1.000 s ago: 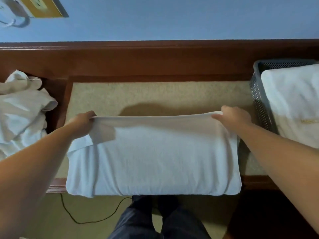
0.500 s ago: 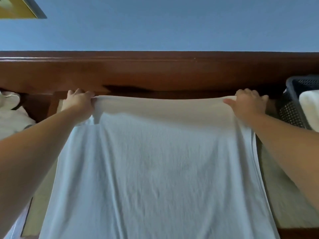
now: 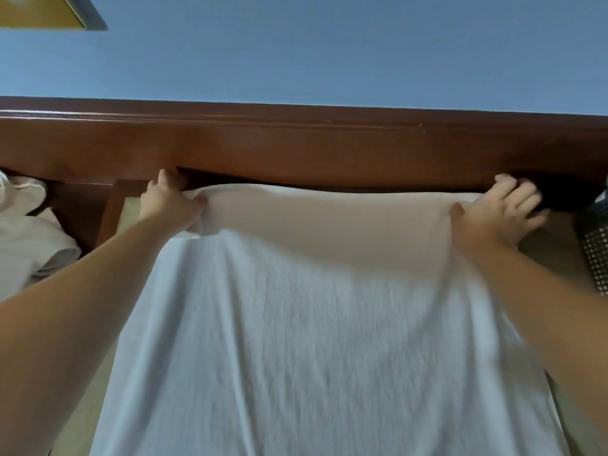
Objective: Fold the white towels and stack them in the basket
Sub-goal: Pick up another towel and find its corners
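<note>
A white towel [image 3: 296,324] is spread lengthwise over the beige surface, its far edge close to the wooden back rail. My left hand [image 3: 169,204] grips the towel's far left corner. My right hand [image 3: 496,212] pinches the far right corner between thumb and fingers, the fingers spread past the edge. A dark mesh basket [image 3: 597,255] shows only as a sliver at the right edge. Its contents are out of view.
A heap of unfolded white towels [image 3: 29,241] lies at the left, beyond a wooden post. The brown wooden rail [image 3: 312,146] runs across the back below a blue wall. A framed picture corner [image 3: 49,11] shows at top left.
Both hands carried the towel's far edge away from me to the back rail, unrolling it from a short bundle to full length. The view tilted upward, and the basket slid mostly out of frame.
</note>
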